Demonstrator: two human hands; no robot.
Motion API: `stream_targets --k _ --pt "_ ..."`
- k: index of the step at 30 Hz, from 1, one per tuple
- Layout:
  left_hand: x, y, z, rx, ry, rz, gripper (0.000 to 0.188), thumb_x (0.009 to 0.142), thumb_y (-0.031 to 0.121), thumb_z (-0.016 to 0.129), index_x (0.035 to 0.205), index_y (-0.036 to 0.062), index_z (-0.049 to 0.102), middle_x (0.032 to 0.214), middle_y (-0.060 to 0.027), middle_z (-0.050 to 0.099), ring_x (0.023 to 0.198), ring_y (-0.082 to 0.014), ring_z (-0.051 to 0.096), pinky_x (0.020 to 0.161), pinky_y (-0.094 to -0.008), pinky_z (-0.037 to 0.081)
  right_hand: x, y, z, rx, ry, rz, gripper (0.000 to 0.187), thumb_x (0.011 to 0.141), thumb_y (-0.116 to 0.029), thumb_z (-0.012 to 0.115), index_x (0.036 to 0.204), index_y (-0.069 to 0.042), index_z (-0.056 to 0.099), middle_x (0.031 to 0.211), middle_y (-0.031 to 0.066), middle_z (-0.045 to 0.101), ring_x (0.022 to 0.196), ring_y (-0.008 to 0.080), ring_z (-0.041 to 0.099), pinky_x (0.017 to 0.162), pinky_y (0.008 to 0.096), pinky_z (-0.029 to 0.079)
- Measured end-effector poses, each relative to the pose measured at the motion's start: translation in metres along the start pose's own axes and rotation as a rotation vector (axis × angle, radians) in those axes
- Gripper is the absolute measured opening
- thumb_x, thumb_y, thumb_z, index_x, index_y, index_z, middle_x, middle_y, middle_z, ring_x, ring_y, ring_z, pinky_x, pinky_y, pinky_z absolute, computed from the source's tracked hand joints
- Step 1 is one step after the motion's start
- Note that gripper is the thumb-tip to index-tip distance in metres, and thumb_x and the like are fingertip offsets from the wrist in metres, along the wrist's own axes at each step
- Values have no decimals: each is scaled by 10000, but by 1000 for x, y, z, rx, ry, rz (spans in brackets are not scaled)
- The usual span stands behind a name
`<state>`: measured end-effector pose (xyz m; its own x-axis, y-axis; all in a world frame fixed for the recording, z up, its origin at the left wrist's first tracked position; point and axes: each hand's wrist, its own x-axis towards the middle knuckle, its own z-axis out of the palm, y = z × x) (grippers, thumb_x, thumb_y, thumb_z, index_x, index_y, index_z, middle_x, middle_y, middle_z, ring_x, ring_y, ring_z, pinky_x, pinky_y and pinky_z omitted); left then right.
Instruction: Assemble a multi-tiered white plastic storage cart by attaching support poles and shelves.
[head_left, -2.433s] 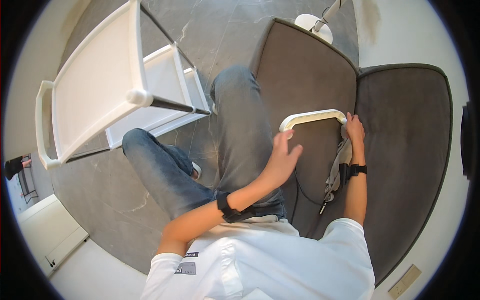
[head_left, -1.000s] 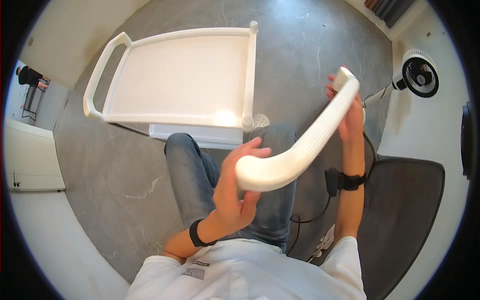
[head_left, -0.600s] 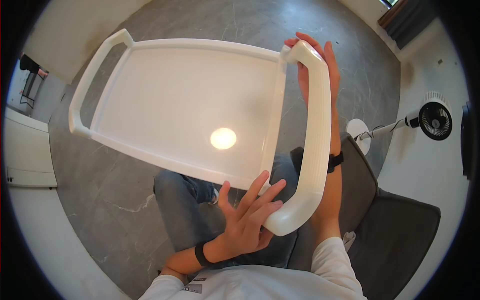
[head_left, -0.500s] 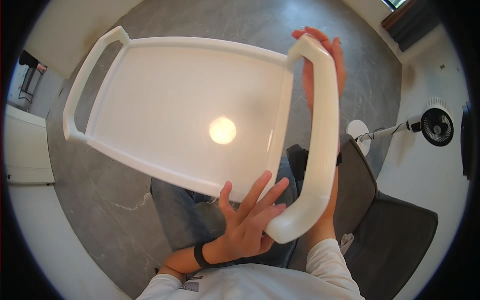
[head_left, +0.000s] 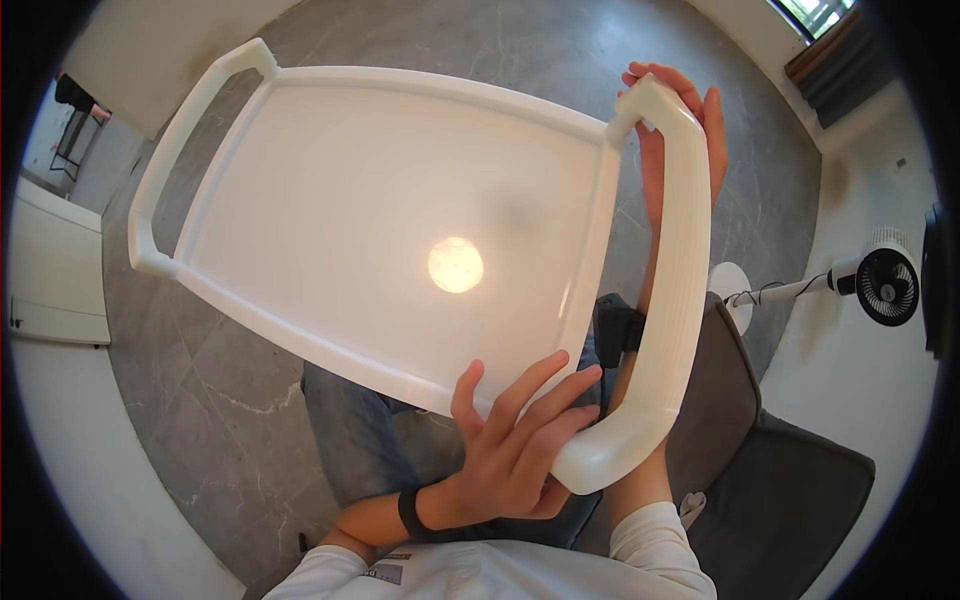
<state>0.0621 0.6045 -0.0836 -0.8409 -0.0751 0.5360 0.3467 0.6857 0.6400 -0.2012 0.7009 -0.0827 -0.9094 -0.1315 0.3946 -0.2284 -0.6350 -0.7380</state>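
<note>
A white tray (head_left: 380,200) with a raised rim and a tall loop handle at each end is lifted above my lap, tilted so its inner face shows. A round light reflection shines on it. My left hand (head_left: 515,445) grips the near right corner, its fingers spread over the rim and inner face beside the foot of the right-hand handle (head_left: 685,270). My right hand (head_left: 705,130) holds the far end of that same handle from behind, with fingertips showing over its top; the handle hides part of the palm and forearm. Nobody touches the left-hand handle (head_left: 180,150).
My jeans-clad legs (head_left: 355,430) are under the tray. A dark grey cushioned seat (head_left: 780,490) stands at my right. Beyond it, a white pedestal fan (head_left: 885,285) leans into view by the wall. At left is a white door (head_left: 60,310); grey marble-patterned floor (head_left: 250,380) lies around.
The tray and both hands have shifted slightly to the right in view, and the room has shifted a little too. Both hands keep the same hold.
</note>
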Motion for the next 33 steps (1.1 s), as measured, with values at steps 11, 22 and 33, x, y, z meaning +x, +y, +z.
stream_targets --k 11,22,33 --pt "-4 -4 0 -20 -58 22 311 773 309 637 913 64 505 995 -121 665 1037 -309 582 1040 -517 159 2 4 -7 -205 7 -14 539 959 -375 247 991 -22 652 975 158 652 947 252 597 898 337 419" --pt "12 0 7 -383 -36 177 332 942 343 416 1124 81 509 1082 -315 562 959 -396 599 796 -457 497 9 34 -30 19 -79 -88 466 947 -384 304 958 -63 642 907 124 644 880 248 599 870 370 436" --pt "8 -2 10 -369 114 192 303 916 331 484 1068 87 582 1069 -283 585 860 -320 641 727 -346 533 -1 34 -26 96 -133 -53 462 972 -404 277 1003 -88 613 937 117 606 914 244 558 880 362 424"
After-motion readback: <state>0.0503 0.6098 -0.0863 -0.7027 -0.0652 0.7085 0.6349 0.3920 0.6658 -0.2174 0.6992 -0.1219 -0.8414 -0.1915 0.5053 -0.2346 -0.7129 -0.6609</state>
